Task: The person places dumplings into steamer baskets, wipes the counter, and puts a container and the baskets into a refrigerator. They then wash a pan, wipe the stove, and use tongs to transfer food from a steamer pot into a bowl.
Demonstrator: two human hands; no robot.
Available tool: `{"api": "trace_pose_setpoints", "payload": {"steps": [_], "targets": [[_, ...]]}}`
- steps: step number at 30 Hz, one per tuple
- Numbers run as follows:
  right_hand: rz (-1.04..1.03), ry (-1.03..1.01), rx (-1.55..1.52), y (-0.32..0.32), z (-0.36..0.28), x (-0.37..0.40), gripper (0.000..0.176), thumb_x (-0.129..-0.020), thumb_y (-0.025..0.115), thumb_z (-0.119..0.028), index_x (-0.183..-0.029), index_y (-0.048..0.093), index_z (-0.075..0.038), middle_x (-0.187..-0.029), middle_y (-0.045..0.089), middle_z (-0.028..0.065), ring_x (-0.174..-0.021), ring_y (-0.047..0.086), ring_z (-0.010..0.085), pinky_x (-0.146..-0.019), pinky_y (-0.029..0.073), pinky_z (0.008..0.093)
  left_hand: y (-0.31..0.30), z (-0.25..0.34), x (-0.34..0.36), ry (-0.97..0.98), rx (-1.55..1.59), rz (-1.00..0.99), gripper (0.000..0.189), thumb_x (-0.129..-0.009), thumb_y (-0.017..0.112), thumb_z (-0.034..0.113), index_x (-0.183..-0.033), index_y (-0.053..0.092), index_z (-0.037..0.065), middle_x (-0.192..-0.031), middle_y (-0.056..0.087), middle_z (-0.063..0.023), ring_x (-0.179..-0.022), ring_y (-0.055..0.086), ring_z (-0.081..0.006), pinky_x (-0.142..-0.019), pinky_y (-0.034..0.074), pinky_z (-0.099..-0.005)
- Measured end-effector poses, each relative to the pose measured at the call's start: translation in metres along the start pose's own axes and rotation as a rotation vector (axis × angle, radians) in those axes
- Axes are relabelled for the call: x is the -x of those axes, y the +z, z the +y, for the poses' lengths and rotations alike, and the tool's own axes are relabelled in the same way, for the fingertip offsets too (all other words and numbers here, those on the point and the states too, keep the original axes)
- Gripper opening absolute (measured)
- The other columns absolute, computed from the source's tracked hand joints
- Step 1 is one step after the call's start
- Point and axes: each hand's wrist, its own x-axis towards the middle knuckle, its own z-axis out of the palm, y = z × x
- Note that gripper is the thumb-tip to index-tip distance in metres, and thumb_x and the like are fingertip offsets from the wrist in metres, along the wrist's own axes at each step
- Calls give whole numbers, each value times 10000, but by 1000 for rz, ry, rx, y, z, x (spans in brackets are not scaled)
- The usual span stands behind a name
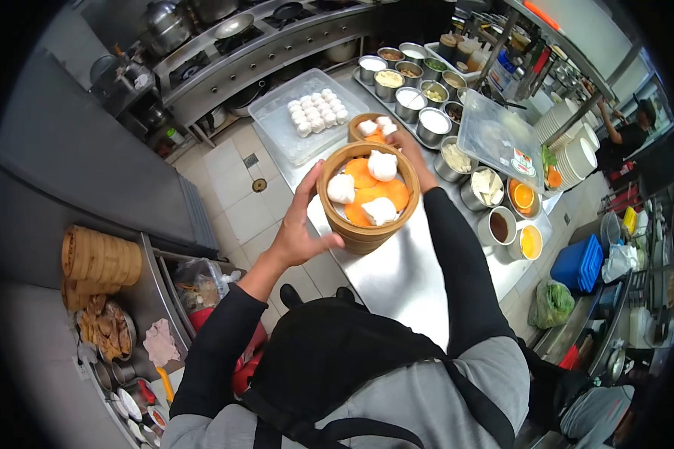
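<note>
Gripping the bamboo steamer [367, 236] at the edge of the steel counter [404, 280], the left hand [301, 233] was curled against its side wall. The right hand [406, 146] lay at the far rim, fingers hidden; its grip could not be determined. The steamer was judged light and stiff. Its white buns [383, 165] sat loose and soft, so it was best held level by opposite walls.

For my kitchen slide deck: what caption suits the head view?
A steamer of three buns, left hand on its side and right hand at its far rim, at a steel counter.
</note>
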Motion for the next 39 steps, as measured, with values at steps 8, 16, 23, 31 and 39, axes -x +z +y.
{"api": "trace_pose_setpoints", "payload": {"steps": [8, 16, 23, 31, 39], "targets": [[-57, -65, 15, -192, -184, -17, 408, -740, 864, -199, -977, 548, -97, -994, 594, 6, -985, 585, 154, -904, 492, 337, -17, 21, -31, -151, 231, 190, 797, -1041, 285, 588, -1573, 153, 9, -1600, 263, -207, -1492, 254, -303, -1217, 190, -431], [-329, -258, -70, -195, -282, 45, 484, -677, 919, -201, -1034, 618, -76, -1116, 648, 67, -1177, 604, 258, -940, 486, 361, -5, 32, -57, -245, 461, 228, 761, -1059, 273, 568, -1514, 309, -41, -1517, 405, -183, -1411, 385, -257, -1167, 291, -360], [-224, -292, -58, -171, -276, 75, 514, -702, 902, -257, -1107, 638, -83, -1220, 645, 125, -1414, 423, 356, -1018, 463, 448, 8, 34, -54, -327, 592, 209, 619, -1072, 363, 485, -1351, 517, -46, -1283, 597, -89, -1151, 559, -128, -1011, 426, -274], [77, 283, -993, -158, -194, 90, 520, -943, 694, -251, -1364, 441, -78, -1258, 611, 152, -1051, 646, 218, -884, 532, 347, -4, 31, -61, -385, 595, 105, 658, -1057, 348, 507, -1419, 447, -33, -1359, 571, -126, -1228, 580, -194, -1062, 438, -327], [959, 847, -1272, -145, -13, 67, 308, -950, 687, -331, -984, 489, -98, -819, 563, 64, -605, 512, 141, -538, 465, 318, -13, 19, -53, -286, 557, 266, 763, -1036, 286, 607, -1470, 393, -12, -1468, 471, -146, -1349, 468, -232, -1146, 351, -369]]}}
